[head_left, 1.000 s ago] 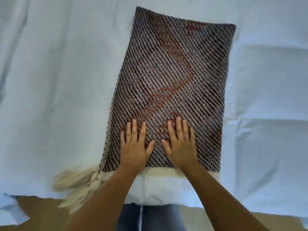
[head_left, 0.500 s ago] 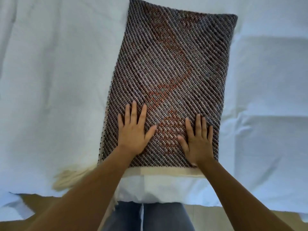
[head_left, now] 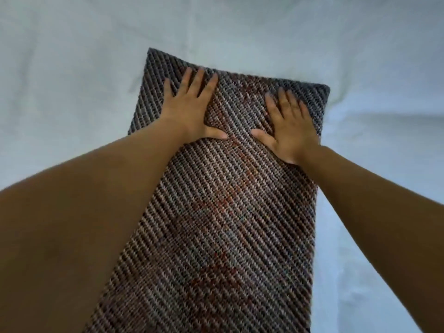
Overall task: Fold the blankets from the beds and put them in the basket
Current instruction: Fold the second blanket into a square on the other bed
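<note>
A folded woven blanket (head_left: 223, 224), dark with grey and rust-red diagonal stripes, lies as a long rectangle on the bed. My left hand (head_left: 192, 109) rests flat on its far left part, fingers spread. My right hand (head_left: 289, 127) lies flat on its far right part, fingers apart. Both palms press on the fabric and neither hand grips it. The blanket's near end runs out of the bottom of the view. No basket is in sight.
A pale blue-white bed sheet (head_left: 72, 92) with soft creases surrounds the blanket on the left, right and far sides. My forearms cross the lower left and lower right of the view.
Both hands have slid from the blanket's near end up to its far end, flat on the fabric. The view has moved forward, so the bed edge and fringe have dropped out of sight.
</note>
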Demonstrator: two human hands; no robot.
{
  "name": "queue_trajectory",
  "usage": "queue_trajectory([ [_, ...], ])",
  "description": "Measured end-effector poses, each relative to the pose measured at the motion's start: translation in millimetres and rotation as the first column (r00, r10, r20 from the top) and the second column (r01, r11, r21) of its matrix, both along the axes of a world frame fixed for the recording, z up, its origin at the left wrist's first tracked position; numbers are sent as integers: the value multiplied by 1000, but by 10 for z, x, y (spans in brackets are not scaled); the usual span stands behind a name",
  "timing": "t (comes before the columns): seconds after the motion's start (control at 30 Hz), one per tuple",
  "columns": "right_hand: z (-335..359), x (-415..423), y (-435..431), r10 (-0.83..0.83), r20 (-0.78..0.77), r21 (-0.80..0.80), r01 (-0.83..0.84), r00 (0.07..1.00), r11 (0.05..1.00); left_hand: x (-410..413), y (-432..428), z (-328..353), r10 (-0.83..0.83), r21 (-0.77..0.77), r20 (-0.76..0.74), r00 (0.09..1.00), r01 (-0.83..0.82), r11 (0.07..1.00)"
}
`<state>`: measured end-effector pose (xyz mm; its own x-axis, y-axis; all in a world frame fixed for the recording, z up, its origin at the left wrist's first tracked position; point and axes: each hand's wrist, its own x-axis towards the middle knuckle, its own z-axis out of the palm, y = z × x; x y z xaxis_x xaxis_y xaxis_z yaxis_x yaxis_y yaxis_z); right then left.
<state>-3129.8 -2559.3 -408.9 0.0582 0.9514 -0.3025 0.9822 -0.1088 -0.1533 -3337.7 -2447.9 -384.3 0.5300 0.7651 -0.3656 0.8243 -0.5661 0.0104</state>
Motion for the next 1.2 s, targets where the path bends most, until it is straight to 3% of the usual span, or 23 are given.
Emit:
queue_trajectory([
  [0.2, -50, 233, 515, -18, 3, -17, 18, 1000, 1000, 222, 563, 26, -103, 63, -148, 984, 113, 992],
  [0.37, 80, 192, 658, -47, 28, -102, 50, 998, 993, 373, 791, 257, -129, -175, -304, 944, 77, 981],
  [0.47, 217, 92, 663, -80, 116, -111, 93, 990, 989, 367, 623, 307, -123, -47, -326, 937, 114, 992],
  [0.6, 413, -3, 524, -81, 133, -99, 95, 988, 991, 189, 285, 399, -91, 208, -186, 978, 129, 970],
  [0.77, 680, -242, -59, -51, 133, 254, 16, 990, 967, -246, -121, 669, -137, 327, 46, 990, 115, 938],
  [0.93, 1114, -589, -835, -2, 174, 258, -44, 985, 965, -777, -883, 1002, -112, 265, 173, 979, 63, 962],
  [1.1, 1526, -1126, -1816, -168, 73, 248, 145, 983, 958, -1223, -1859, 1292, -50, 184, 342, 938, -14, 983],
  [1.2, 1538, -1483, -2338, -249, 63, 187, 234, 967, 954, -1516, -2322, 1375, -57, 177, 358, 932, -8, 984],
])
